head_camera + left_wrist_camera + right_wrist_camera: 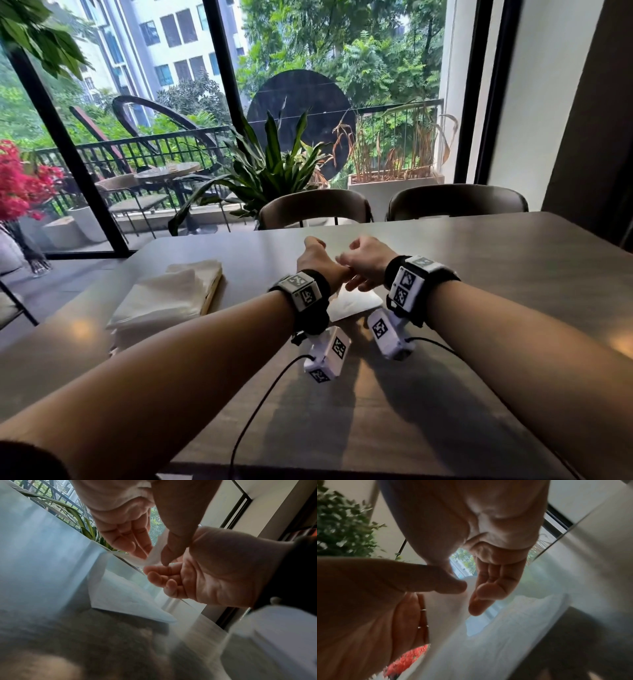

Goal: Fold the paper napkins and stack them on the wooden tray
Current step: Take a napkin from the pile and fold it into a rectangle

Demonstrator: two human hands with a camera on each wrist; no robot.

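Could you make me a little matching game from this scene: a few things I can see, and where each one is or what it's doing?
Things:
1. napkin stack
2. single napkin
3. left hand
4. two chairs

Places or states:
A. pushed in at the far side of the table
B. on the table under both hands, a corner lifted
C. pinches a napkin corner together with the right hand
D. piled at the left of the table

Pairs: 1-D, 2-B, 3-C, 4-A
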